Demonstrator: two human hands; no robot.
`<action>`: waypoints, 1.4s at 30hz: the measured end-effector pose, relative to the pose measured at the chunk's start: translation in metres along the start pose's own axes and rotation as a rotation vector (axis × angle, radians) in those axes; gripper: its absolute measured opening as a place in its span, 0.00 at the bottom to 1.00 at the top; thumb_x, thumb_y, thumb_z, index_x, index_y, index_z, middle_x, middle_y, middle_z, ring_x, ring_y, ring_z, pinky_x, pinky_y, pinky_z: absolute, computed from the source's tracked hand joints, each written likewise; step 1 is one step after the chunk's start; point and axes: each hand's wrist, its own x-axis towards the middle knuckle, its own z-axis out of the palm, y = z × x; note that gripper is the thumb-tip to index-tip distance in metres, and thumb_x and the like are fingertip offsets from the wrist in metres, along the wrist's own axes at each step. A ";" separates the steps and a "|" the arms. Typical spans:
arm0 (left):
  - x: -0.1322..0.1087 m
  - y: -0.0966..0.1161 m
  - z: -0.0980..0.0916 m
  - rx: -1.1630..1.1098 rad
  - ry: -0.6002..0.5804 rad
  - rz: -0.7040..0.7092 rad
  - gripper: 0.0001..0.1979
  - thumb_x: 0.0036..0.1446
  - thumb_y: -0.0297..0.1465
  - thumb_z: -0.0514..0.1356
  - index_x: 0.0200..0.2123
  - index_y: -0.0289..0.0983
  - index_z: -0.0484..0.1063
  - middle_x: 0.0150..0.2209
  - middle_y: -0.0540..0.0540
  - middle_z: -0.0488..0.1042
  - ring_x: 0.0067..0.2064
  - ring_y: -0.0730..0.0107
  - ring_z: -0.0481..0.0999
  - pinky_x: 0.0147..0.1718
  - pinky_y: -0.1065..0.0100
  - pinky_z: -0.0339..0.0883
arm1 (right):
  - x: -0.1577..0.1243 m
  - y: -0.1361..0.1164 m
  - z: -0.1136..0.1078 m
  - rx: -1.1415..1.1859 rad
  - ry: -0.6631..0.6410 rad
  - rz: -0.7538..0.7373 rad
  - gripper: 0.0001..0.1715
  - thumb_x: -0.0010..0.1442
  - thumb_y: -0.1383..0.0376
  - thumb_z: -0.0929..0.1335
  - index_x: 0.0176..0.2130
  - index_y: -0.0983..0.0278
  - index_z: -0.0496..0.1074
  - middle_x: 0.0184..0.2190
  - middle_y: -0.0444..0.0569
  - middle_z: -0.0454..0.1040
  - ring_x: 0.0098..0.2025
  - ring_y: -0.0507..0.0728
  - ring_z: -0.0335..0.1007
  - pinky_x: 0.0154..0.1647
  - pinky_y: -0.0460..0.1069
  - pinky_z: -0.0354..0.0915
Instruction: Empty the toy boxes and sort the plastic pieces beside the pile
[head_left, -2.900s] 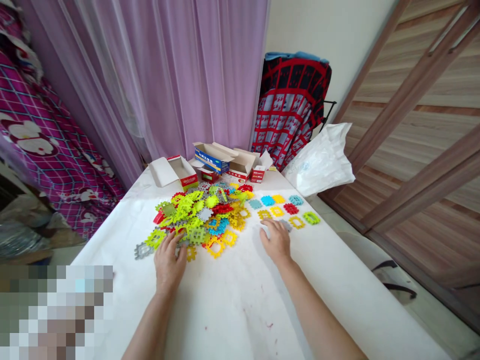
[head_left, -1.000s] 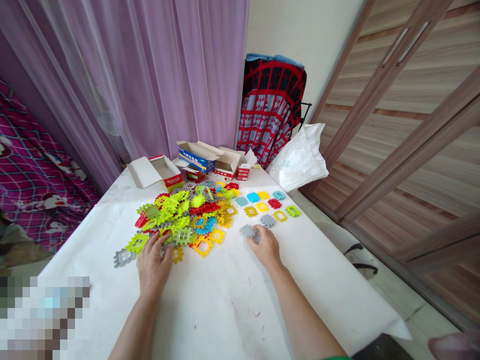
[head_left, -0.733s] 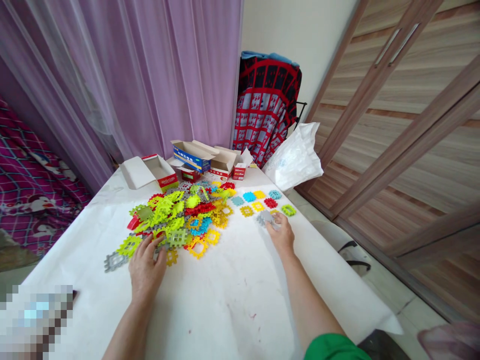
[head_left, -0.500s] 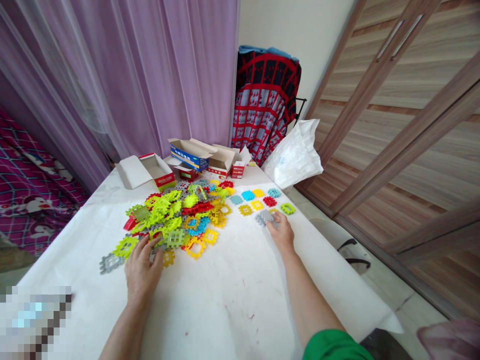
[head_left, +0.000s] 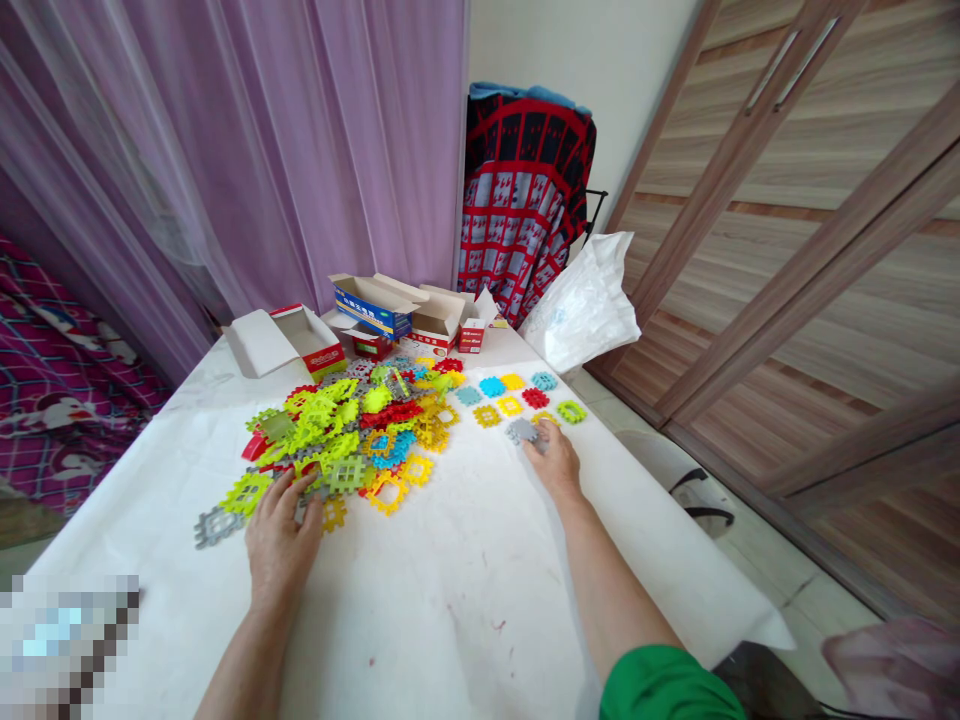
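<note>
A heap of plastic interlocking building tiles (head_left: pixel 322 420) in green, yellow, red, blue and grey lies on the white-covered table. At the heap's front edge rests my left hand (head_left: pixel 281 535), its fingers bent but apart and touching the nearest tiles. My right hand (head_left: pixel 553 460) has its thumb and fingers on a grey tile (head_left: pixel 520 431), low over or on the cloth. Just beyond its fingertips is a yellow tile (head_left: pixel 550 417), partly hidden. Several single tiles lie in loose rows there, among them a red tile (head_left: pixel 535 397) and a green tile (head_left: pixel 571 412).
Behind the heap stand open cardboard boxes, including a blue box (head_left: pixel 373 305) and a red-and-white box (head_left: pixel 300 340). A white plastic bag (head_left: pixel 581 310) sits at the far right corner. A blurred-out object (head_left: pixel 67 640) occupies the near left. A wooden wardrobe (head_left: pixel 765 280) is on the right.
The whole view has shifted slightly. Both hands stay in nearly the same places; the grey tile is still at my right fingertips.
</note>
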 end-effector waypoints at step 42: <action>-0.009 0.016 -0.001 0.189 0.072 0.068 0.16 0.61 0.33 0.51 0.45 0.39 0.77 0.54 0.40 0.75 0.59 0.48 0.67 0.58 0.43 0.55 | -0.056 -0.049 0.004 -0.144 0.000 -0.382 0.16 0.58 0.67 0.65 0.46 0.62 0.73 0.43 0.52 0.74 0.46 0.59 0.66 0.50 0.51 0.59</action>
